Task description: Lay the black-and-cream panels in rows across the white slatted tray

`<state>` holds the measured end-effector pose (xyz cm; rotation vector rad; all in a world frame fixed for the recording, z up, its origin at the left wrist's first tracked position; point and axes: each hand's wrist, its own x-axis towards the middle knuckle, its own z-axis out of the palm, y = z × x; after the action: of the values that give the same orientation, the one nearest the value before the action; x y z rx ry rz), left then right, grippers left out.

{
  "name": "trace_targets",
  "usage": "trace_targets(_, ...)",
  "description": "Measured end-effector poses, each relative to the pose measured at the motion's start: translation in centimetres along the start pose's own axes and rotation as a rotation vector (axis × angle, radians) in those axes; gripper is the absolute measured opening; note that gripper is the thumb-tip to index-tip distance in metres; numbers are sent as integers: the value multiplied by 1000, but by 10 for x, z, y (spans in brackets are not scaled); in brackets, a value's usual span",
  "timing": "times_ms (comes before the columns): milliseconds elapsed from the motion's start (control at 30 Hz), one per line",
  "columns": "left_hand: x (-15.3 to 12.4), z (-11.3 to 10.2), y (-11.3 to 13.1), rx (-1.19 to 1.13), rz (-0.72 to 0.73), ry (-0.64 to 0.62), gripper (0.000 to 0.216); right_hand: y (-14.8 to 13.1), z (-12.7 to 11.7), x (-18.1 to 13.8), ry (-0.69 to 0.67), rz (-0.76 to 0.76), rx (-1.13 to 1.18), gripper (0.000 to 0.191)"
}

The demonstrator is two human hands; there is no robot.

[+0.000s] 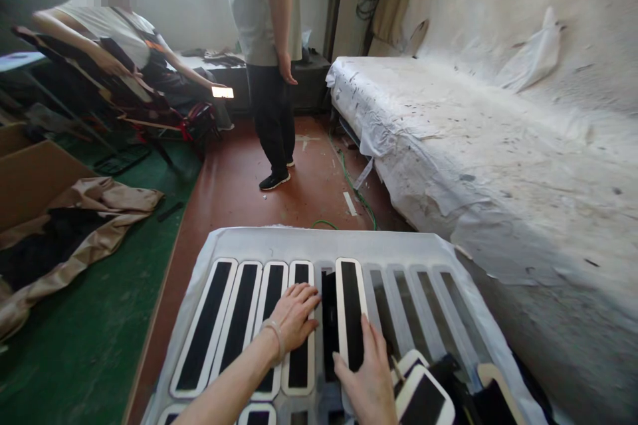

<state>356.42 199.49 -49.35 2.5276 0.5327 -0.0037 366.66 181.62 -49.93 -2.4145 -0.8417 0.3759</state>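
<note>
Both hands flat on the slat panel, nothing gripped.
My left hand lies open on a seated insert; my right hand presses fingers-spread against the raised insert mid-panel.

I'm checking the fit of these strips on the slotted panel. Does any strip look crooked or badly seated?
Yes. The strip under the right hand sits proud and slightly tilted, unlike the flat ones by the left hand. A dark gap shows beside it. The panel slots farther right are unfilled.
</note>
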Motion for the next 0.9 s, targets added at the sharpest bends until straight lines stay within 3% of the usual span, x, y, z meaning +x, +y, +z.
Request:
trace_targets(200,-2,7,-3,-39,-25,74,39,-6,43,1,-46,-70,-111,70)
trace_targets(367,-1,11,-6,-48,-37,111,38,-5,60,-6,-127,-78,-258,68)
trace_targets(900,6,33,-12,31,-52,34,48,-16,39,3,-335,-82,-400,69)
